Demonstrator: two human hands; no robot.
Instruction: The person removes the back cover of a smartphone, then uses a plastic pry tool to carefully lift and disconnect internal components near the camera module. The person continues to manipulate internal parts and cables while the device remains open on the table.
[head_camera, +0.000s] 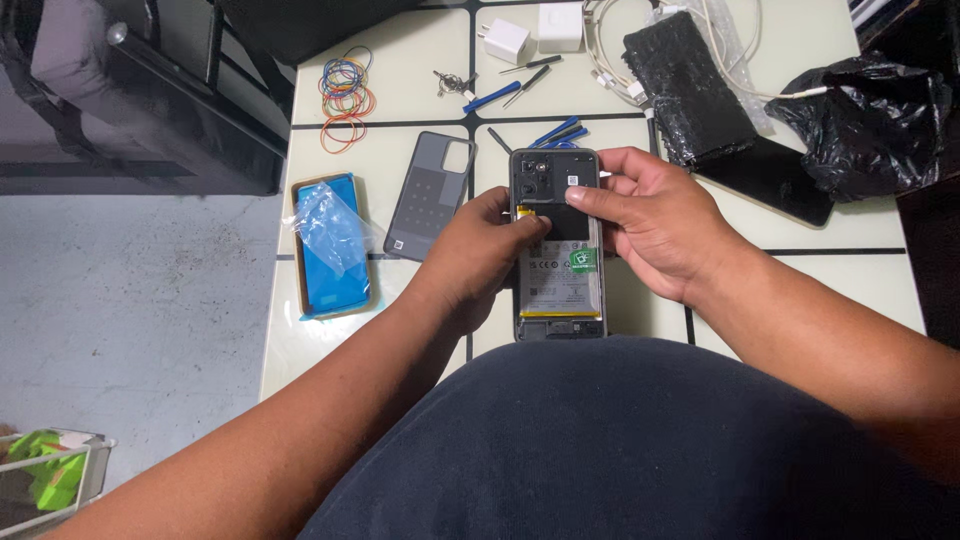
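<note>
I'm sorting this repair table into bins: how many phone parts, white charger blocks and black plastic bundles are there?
Phone parts: 2 (opened phone, grey back cover)
White charger blocks: 2 (small, large)
Black plastic bundles: 2 (wrapped slab, bag)
Total: 6

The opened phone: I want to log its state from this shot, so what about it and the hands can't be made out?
Head view only:
- Opened phone: its middle is covered by the left hand and right hand; label print is too small.
- Fingertips of both hands meet over the phone; whether they pinch a part cannot be told.
- Phone's lower edge: hidden behind the dark shirt.
- Tools beyond: tips too small to identify.
</note>
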